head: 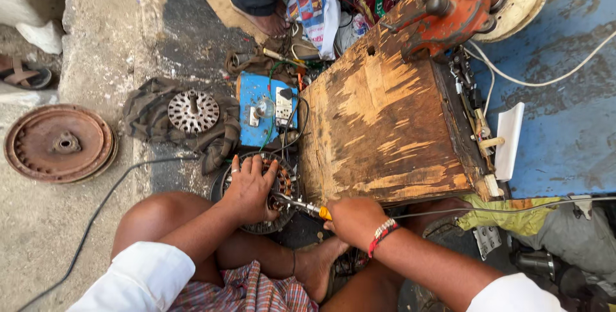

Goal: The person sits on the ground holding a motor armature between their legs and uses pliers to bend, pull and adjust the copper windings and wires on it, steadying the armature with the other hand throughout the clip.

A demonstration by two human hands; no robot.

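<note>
While your left hand [249, 187] presses flat on the fan stator [256, 190] between your knees, keep your right hand [353, 219], grip closed round the screwdriver [301, 206], levering shallow, clear of windings.

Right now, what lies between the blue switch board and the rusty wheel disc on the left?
In the head view, a perforated metal rotor on a dark rag lies between the blue switch board and the rusty wheel disc.
</note>
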